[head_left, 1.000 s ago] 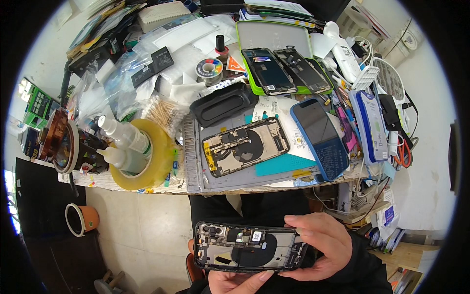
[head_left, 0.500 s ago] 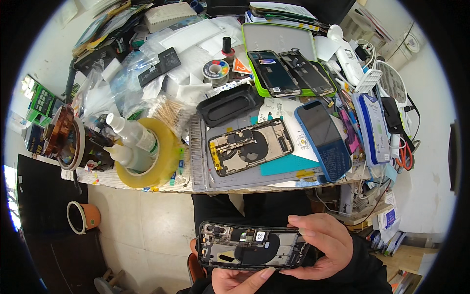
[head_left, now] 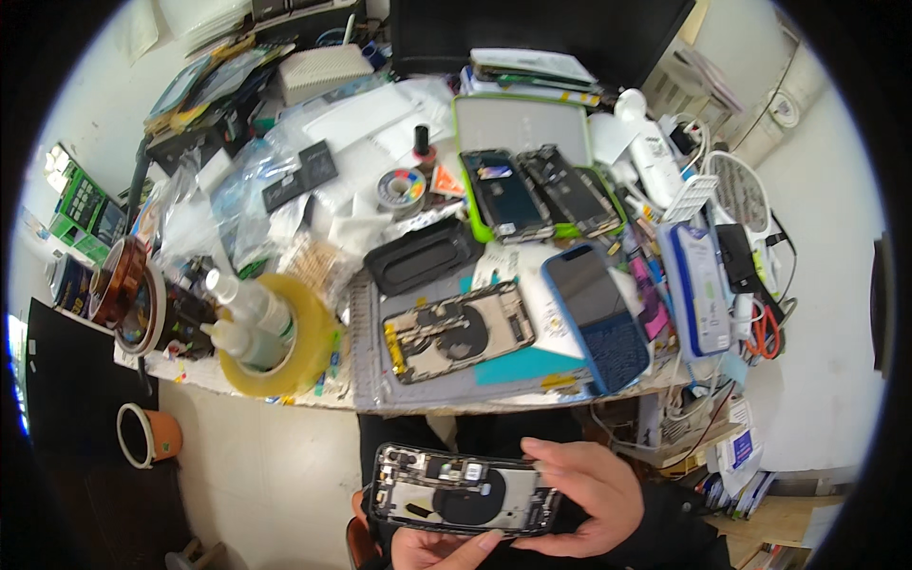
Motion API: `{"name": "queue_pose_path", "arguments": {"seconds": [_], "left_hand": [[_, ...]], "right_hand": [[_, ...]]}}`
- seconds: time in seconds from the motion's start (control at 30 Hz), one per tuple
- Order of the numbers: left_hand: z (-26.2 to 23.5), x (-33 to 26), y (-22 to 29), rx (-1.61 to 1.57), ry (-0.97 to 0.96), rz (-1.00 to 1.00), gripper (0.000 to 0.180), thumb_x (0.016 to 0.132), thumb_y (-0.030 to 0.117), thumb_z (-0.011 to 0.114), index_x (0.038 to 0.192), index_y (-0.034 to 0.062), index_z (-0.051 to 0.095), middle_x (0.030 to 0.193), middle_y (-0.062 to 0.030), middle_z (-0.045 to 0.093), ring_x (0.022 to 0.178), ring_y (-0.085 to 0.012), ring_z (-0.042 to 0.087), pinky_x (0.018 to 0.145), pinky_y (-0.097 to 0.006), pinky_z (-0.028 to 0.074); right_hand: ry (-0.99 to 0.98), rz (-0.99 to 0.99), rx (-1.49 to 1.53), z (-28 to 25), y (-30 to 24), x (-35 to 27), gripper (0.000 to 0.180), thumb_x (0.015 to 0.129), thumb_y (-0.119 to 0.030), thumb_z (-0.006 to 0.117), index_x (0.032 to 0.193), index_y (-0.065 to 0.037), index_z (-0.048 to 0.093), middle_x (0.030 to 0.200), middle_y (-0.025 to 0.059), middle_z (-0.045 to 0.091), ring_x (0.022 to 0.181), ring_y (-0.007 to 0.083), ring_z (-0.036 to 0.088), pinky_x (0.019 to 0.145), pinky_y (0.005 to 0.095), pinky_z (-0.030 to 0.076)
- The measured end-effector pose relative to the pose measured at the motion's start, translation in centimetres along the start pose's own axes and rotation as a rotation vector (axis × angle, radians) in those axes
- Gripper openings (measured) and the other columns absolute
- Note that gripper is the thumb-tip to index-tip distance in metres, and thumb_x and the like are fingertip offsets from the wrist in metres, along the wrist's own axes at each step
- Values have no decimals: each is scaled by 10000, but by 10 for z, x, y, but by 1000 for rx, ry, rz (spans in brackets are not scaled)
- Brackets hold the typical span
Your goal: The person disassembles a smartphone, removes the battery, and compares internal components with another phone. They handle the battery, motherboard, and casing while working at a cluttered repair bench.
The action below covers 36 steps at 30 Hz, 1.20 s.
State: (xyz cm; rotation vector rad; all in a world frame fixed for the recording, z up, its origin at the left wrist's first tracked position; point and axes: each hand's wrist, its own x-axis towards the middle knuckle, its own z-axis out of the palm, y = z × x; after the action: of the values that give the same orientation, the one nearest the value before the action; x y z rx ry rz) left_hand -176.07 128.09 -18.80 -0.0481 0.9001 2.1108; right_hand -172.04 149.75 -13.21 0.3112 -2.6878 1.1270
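Note:
Over my lap, below the table's front edge, I hold an opened phone body with its inner parts facing up. My left hand grips its lower edge, the thumb lying along the frame. Around the right end closes my right hand, fingers on the top edge and thumb below. A second opened phone body, with yellow tape at its left end, lies on the grey work mat. To its right rests a whole phone in a blue case.
Behind the mat are a black tray and two detached phone screens in a green-rimmed case. A large tape roll holding two bottles stands at the left front, near cotton swabs. A black battery lies on plastic bags.
The whole view has shifted, so the table sits lower and slightly left. Both hands keep their hold on the phone body, which looks little changed in tilt.

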Motion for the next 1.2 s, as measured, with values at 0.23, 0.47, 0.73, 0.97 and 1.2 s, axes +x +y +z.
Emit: {"name": "queue_pose_path", "arguments": {"seconds": [0.23, 0.47, 0.73, 0.97, 1.2], "left_hand": [[-18, 17, -11, 65, -53, 50, 336, 971, -76, 631, 1297, -2, 597, 1197, -114, 700, 1073, -237, 704, 917, -394, 605], [-15, 44, -13, 2, -106, 123, 326, 988, -64, 619, 1300, 15, 571, 1195, -104, 690, 1069, -232, 706, 895, -438, 623], [16, 99, 12, -13, 80, 51, 365, 998, 74, 677, 1330, -16, 556, 1133, -150, 736, 994, -252, 741, 864, -405, 638], [24, 138, 11, 26, 76, 74, 186, 1026, 87, 662, 1139, -62, 652, 980, -146, 751, 939, -247, 748, 830, -386, 655], [46, 150, 24, 157, 232, -114, 305, 1037, 221, 676, 1112, -73, 658, 1034, -210, 753, 935, -287, 767, 801, -380, 656]], "right_hand": [[26, 175, -199, -52, 12, 0, 881, 789, -307, 912, 1479, 54, 501, 1482, 261, 548, 1288, 412, 600, 1054, 437, 489], [176, 432, -725, -65, 58, 7, 1004, 730, -510, 891, 1469, 27, 475, 1285, 219, 573, 1094, 394, 571, 934, 471, 471], [63, 690, -719, -65, 66, 19, 1127, 658, -541, 910, 1507, 16, 420, 1196, 213, 536, 1118, 392, 544, 958, 476, 455], [7, 782, -557, -95, 70, 26, 1133, 631, -579, 871, 1450, 59, 419, 1171, 254, 550, 1108, 411, 556, 972, 477, 457], [65, 683, -195, -117, 79, 3, 1051, 657, -477, 915, 1433, 78, 474, 1223, 263, 574, 1150, 391, 580, 1008, 434, 480]]}}
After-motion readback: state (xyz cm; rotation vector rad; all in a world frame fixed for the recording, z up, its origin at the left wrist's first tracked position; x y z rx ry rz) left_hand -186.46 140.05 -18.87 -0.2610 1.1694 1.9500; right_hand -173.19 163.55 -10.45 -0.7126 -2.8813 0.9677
